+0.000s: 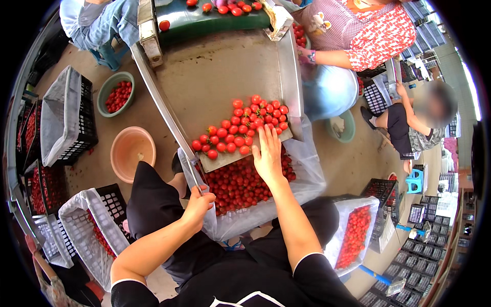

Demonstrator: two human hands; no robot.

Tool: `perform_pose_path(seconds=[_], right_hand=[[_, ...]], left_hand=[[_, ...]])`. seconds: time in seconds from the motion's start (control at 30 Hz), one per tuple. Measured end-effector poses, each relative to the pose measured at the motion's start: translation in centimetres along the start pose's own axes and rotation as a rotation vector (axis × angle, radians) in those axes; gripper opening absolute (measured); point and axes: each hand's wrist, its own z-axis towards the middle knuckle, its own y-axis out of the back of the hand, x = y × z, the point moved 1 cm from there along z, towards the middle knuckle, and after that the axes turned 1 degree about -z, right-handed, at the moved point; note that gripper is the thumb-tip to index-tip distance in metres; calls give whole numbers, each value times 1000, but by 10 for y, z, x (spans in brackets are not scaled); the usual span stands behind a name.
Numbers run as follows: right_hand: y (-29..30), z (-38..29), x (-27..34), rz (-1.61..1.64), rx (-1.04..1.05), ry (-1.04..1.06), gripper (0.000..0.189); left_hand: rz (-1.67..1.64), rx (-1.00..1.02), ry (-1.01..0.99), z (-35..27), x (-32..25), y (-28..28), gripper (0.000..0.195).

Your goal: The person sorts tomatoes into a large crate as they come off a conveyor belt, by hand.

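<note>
My right hand (268,156) lies palm down with fingers stretched out, its fingertips touching cherry tomatoes (241,126) at the lower end of a sloping metal chute (215,73). To the left, my left hand (197,209) is closed around the end of the chute's metal side rail (168,111). Below the chute's lip, between my knees, stands a container lined with clear plastic film (307,161). It holds many red cherry tomatoes (238,188). My right forearm covers part of them.
A dark green conveyor belt (215,17) carries tomatoes above the chute. At left are a green basin (132,96) of tomatoes, an orange basin (133,153) and lined crates (61,115). A lined crate of tomatoes (355,234) stands at right. A co-worker's gloved hand (305,55) is at upper right.
</note>
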Motion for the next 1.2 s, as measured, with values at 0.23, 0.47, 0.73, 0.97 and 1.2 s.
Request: perform_pose_path(seconds=[0.23,0.47,0.73,0.97,1.2], right_hand=[[3,19,12,143,19,38,41],[-9,13,37,222,230,138,43],[-15,33,38,235,37,107,35],[-27,54,63,149,59,264,23],[-16,53,90,262,184,208,21]], left_hand=[[-17,-16,-5,3,7,1,53],[-13,-25,5,8,11,3,53],[7,-28,-5,3,5,0,53],[37,-59,-5,7,8,-3,51],[51,20,-38,44,45,18,49]])
